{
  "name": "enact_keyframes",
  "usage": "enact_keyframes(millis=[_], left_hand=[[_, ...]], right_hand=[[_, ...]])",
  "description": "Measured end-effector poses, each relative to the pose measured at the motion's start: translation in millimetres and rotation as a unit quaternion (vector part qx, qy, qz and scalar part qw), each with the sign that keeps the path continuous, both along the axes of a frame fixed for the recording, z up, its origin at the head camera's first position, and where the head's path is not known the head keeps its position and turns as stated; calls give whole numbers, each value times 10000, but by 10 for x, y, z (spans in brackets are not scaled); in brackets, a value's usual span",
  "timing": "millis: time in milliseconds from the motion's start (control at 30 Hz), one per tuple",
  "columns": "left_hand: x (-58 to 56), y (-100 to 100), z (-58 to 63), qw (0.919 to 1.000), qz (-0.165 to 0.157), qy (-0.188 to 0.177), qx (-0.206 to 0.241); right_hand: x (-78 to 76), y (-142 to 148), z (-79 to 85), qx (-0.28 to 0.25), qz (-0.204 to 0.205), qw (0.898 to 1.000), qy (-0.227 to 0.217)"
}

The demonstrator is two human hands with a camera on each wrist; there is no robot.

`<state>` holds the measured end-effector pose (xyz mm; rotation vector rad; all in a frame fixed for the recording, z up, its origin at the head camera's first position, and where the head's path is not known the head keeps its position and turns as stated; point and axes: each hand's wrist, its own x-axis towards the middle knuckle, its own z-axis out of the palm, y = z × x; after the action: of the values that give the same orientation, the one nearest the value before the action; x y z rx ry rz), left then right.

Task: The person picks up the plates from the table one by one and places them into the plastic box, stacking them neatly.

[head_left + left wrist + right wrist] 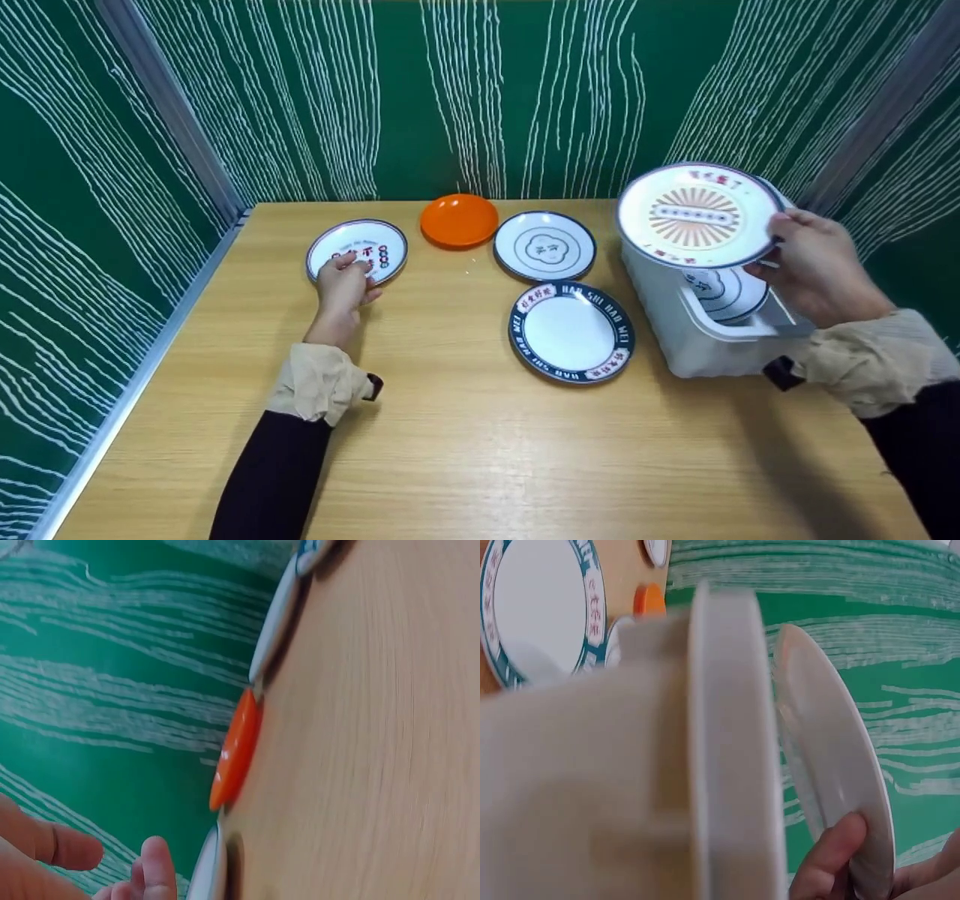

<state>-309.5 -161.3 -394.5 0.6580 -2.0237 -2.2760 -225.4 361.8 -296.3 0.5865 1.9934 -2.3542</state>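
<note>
My right hand [825,270] grips the edge of a white plate [694,217] with a sunburst pattern and a dark thin rim. It holds the plate tilted above a white bin [675,345]; the right wrist view shows the plate's underside [829,735] beside the bin's wall. Another white plate [739,296] with a line pattern lies inside the bin, partly hidden. At the far left, my left hand [343,292] hovers over a small white plate [352,234] with red lettering. In the left wrist view its fingers [157,866] are loose and apart from the plate.
An orange plate [459,221] lies near the table's back edge. Right of it is a white plate with a flower outline [545,246]. In front lies a plate with a dark lettered rim [571,334]. A green wall [405,150] with white streaks stands behind the table [450,450].
</note>
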Motion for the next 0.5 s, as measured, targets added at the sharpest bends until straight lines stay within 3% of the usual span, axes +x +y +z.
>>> enact_keyframes(millis=[167, 333, 500], left_hand=[[-103, -180, -100, 9990, 183, -369, -165], [-188, -327, -144, 9980, 403, -416, -272], [-235, -415, -138, 9965, 571, -547, -288]], right_hand=[[1, 216, -30, 143, -385, 9985, -362], [-1, 370, -50, 221, -703, 9962, -466], [32, 479, -94, 427, -686, 9957, -454]])
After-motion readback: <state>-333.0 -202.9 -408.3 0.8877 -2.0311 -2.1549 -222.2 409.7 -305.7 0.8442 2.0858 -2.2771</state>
